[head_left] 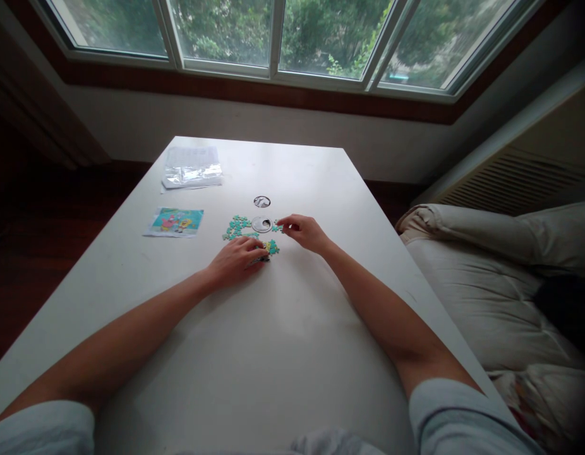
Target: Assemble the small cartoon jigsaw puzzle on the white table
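Note:
Small jigsaw puzzle pieces, mostly turquoise, lie in a loose cluster on the white table. My left hand rests low at the near side of this cluster, its fingers bent over some dark and yellow pieces; what lies under the fingertips is partly hidden. Right of the cluster, my right hand has thumb and forefinger pinched at a small turquoise puzzle piece. Between the pieces and that hand sits a round, silvery, disc-like object. Another smaller round disc lies just beyond it.
A colourful cartoon picture sheet lies left of the pieces. Farther back on the white table is a clear plastic bag with paper. A beige cushioned seat stands along the right side, and windows are beyond the table.

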